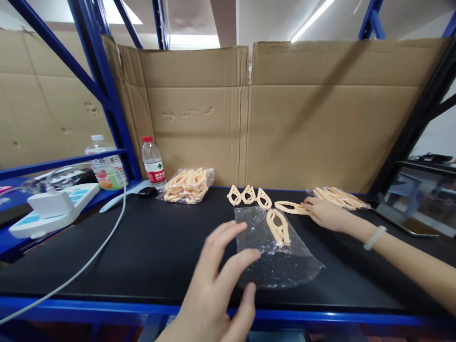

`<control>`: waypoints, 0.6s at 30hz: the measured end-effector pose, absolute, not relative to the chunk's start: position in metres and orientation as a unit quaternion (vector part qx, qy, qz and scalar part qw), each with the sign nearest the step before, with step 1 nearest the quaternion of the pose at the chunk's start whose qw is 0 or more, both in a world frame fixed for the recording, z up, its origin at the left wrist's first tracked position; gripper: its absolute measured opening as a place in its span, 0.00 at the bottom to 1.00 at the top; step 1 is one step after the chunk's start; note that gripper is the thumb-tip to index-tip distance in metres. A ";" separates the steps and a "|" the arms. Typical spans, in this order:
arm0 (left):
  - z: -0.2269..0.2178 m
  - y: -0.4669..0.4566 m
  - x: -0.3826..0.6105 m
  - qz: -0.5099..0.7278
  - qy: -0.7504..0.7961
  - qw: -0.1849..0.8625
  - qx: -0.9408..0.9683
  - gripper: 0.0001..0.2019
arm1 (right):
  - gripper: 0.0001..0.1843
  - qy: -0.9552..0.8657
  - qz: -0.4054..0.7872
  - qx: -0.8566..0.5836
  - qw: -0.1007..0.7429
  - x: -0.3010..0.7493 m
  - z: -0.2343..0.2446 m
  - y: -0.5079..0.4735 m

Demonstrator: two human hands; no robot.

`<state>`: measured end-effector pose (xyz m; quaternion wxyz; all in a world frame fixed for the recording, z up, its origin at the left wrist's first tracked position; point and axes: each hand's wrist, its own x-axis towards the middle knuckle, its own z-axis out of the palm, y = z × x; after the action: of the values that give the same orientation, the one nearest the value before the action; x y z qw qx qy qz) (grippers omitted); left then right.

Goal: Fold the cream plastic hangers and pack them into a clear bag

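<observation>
My left hand [221, 280], fingers spread and holding nothing, hovers at the near left side of a clear plastic bag [263, 270] lying flat on the black table top. One cream folding hanger [278, 229], folded up, lies on or in the bag; I cannot tell which. Farther right, my right hand [326, 213] has its fingers closed on the end of another cream folding hanger [289, 207] lying sideways. To its left, three more folded hangers stand in a row: a left one [234, 203], a middle one [252, 190] and a right one [268, 205].
Bagged cream hangers lie at the back left [187, 184] and back right [337, 197]. A red-capped water bottle [154, 164], a power strip [81, 199] and a white cable [103, 244] are left. A dark flat device [402, 221] is right. Cardboard [338, 114] walls the back.
</observation>
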<state>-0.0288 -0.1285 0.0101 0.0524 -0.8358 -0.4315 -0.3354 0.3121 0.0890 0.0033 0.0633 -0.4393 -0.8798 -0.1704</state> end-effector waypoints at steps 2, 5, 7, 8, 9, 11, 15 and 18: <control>0.012 -0.121 -0.025 -0.304 -0.415 0.007 -0.858 0.15 | 0.21 -0.888 -0.170 -0.422 0.062 0.319 -0.004 0.063; 0.013 -0.117 -0.023 -0.227 -0.394 -0.029 -0.890 0.11 | 0.23 -0.898 -0.181 -0.394 0.080 0.323 -0.012 0.022; 0.013 -0.117 -0.023 -0.198 -0.395 -0.031 -0.896 0.09 | 0.23 -0.896 -0.189 -0.389 0.095 0.322 -0.014 -0.001; 0.013 -0.117 -0.023 -0.194 -0.397 -0.028 -0.897 0.10 | 0.23 -0.895 -0.190 -0.391 0.102 0.320 -0.014 -0.010; 0.012 -0.118 -0.023 -0.192 -0.400 -0.025 -0.896 0.11 | 0.23 -0.894 -0.187 -0.391 0.110 0.317 -0.013 -0.018; 0.010 -0.117 -0.022 -0.191 -0.411 -0.017 -0.891 0.14 | 0.24 -0.898 -0.170 -0.389 0.115 0.311 -0.010 -0.030; 0.008 -0.115 -0.021 -0.184 -0.437 -0.009 -0.880 0.19 | 0.24 -0.903 -0.159 -0.378 0.124 0.301 -0.009 -0.040; 0.006 -0.114 -0.020 -0.194 -0.450 -0.012 -0.872 0.20 | 0.24 -0.899 -0.169 -0.376 0.146 0.300 -0.014 -0.049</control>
<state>-0.0204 -0.1135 0.0063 -0.0121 -0.8716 -0.4501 -0.1938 0.3003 -0.0494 -0.0135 0.1458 -0.3760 -0.8994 -0.1685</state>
